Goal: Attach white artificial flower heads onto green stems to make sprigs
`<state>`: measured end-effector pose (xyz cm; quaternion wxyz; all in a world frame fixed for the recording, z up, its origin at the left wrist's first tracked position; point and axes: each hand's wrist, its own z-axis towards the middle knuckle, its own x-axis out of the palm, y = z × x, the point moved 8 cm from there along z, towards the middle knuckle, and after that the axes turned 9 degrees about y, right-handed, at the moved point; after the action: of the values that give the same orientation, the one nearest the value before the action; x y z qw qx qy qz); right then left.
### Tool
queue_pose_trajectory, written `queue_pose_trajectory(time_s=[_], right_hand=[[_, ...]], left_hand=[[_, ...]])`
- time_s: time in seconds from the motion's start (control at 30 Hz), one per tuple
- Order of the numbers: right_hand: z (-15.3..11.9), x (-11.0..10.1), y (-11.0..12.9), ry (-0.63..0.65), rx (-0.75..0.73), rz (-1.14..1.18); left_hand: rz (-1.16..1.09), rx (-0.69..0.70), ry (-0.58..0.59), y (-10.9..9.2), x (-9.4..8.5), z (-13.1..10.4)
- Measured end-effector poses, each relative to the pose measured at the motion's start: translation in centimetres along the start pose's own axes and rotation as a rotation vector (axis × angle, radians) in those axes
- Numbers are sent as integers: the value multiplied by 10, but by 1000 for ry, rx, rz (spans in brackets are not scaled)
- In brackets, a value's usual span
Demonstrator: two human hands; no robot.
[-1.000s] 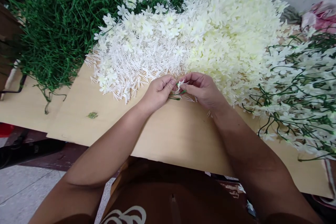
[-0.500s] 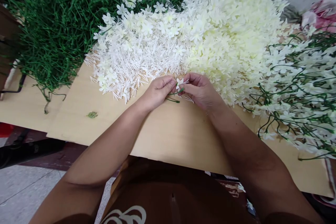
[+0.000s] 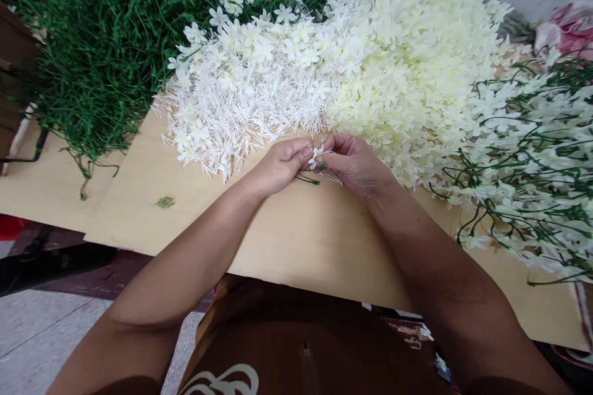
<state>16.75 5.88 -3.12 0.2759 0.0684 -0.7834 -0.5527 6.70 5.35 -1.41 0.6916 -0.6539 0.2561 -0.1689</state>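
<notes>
At twelve o'clock on the tan board (image 3: 278, 234), I read: left hand (image 3: 280, 166) pinching a slim green stem (image 3: 309, 180), right hand (image 3: 354, 163) pinching a small white flower (image 3: 315, 157), held close together, apparently for steadiness.

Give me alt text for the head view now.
Left hand and right hand hold a white flower and green stem over tan cardboard. Behind lie heaps of green stems, white sticks and pale blossoms; stemmed flowers at right.
</notes>
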Motion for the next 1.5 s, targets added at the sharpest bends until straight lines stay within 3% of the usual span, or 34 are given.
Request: queue_pose_trajectory(time_s=[0.33,0.5,0.63,0.77,0.87,1.0,1.13,1.37,1.5], right_hand=[[2,1,-3,-36,25,1],[1,0,3,-66,-32,-53],[-10,-9,32,-102,-148,-288],[-23,-12,52,-151,-215,-679],[-24,2,46,-127,-178,-1061],[-19,18,30,-89,-59,-1411],[-16,18,27,-122,4,-1542],[-17,9,37,-299,-9,-1616],[-14,5,33,-283,62,-1670]], left_hand=[[94,20,15,-2,3,-1],[95,21,-80,-3,-4,-1],[94,-8,-110,-8,-10,-2],[165,2,-173,-17,-20,-4],[220,41,-162,-22,-23,-6],[162,-21,-191,-13,-31,-11],[141,-96,-335,-5,-47,-17],[68,-148,-355,-7,-45,-15],[-17,-182,-392,-3,-48,-18]])
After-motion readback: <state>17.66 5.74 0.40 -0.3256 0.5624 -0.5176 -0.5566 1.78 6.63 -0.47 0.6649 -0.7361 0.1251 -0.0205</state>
